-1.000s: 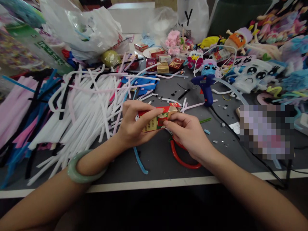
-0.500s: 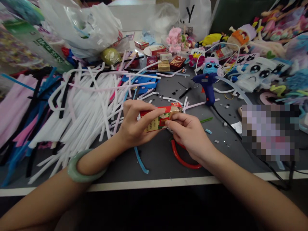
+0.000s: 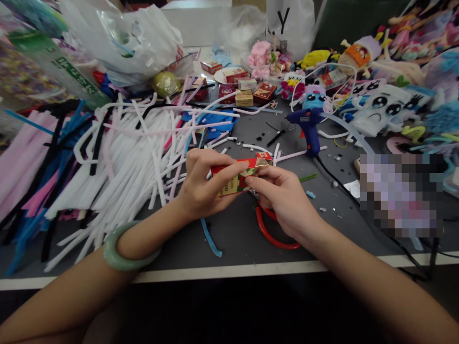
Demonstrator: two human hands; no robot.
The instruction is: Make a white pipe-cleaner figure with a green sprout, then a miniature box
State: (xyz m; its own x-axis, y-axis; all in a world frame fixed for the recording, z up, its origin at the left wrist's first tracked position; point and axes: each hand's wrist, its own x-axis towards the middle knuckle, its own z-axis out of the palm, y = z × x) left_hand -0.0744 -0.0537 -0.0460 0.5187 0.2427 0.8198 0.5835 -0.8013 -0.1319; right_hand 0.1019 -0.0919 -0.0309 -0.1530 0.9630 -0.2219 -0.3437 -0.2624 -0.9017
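Note:
A small red and gold printed cardboard box (image 3: 234,183) is held between both hands, just above the grey tabletop. My left hand (image 3: 208,184), with a pale green bangle on its wrist, wraps round the left part of the box. At the box's right end, my right hand (image 3: 281,193) pinches with thumb and fingers; the gold flap (image 3: 263,163) shows there. Red-handled scissors (image 3: 270,234) lie beneath my right hand, their blades mostly hidden. A short blue pipe cleaner (image 3: 211,239) lies below my left hand.
Many white pipe cleaners (image 3: 125,157) spread to the left. A blue glue gun (image 3: 308,126) with a black cord stands beyond my right hand. Several small boxes (image 3: 244,98) sit at the back. Fuzzy dolls (image 3: 387,110) crowd the right. A blurred-out phone-like object (image 3: 398,196) lies near them.
Both hands keep nearly the same hold on the box. The box and fingers have shifted only very slightly, and the view has moved a little.

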